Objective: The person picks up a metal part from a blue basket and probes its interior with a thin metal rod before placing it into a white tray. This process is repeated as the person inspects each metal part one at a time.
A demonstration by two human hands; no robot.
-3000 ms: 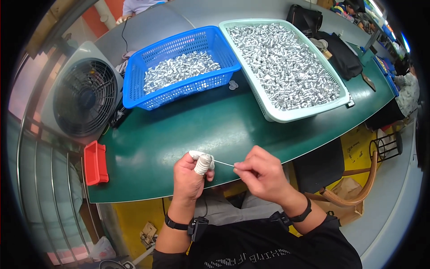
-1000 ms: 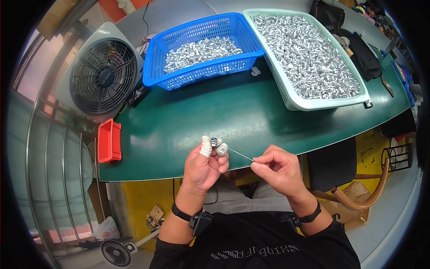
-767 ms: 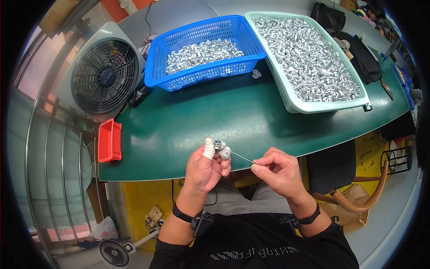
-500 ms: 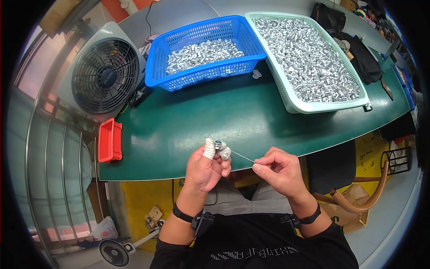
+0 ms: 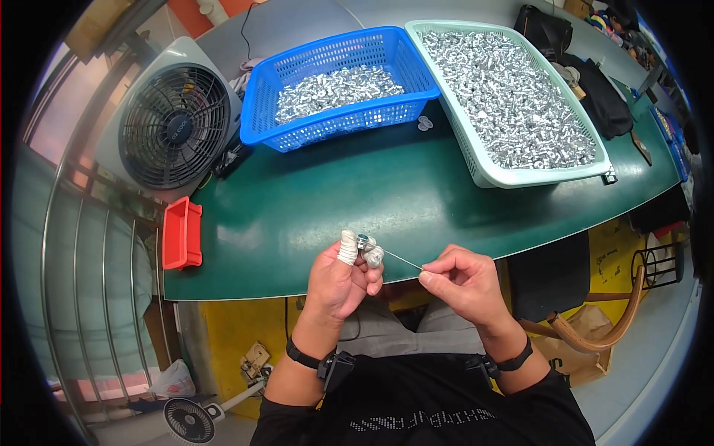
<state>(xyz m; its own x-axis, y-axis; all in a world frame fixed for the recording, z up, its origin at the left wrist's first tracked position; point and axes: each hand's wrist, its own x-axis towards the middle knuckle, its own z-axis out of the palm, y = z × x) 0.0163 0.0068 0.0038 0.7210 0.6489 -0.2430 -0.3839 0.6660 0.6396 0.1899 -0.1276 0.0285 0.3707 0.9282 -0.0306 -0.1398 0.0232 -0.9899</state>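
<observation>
Just beyond the table's near edge, my left hand (image 5: 344, 276) pinches a small silver metal fitting (image 5: 362, 241) between thumb and fingertip. Both of those digits are wrapped in white tape. The fitting's round end faces up. My right hand (image 5: 465, 281) is closed on a thin metal rod (image 5: 404, 259), held between thumb and forefinger. The rod slants up and left to my left hand's taped finger, close beside the fitting. Whether its tip touches the fitting cannot be made out.
A blue basket (image 5: 338, 117) and a pale green basket (image 5: 476, 160), both holding many small silver metal parts, stand at the back of the green table (image 5: 297, 197). A box fan (image 5: 177, 126) and a red bin (image 5: 184, 232) are at left. Two small discs (image 5: 425, 123) lie by the blue basket.
</observation>
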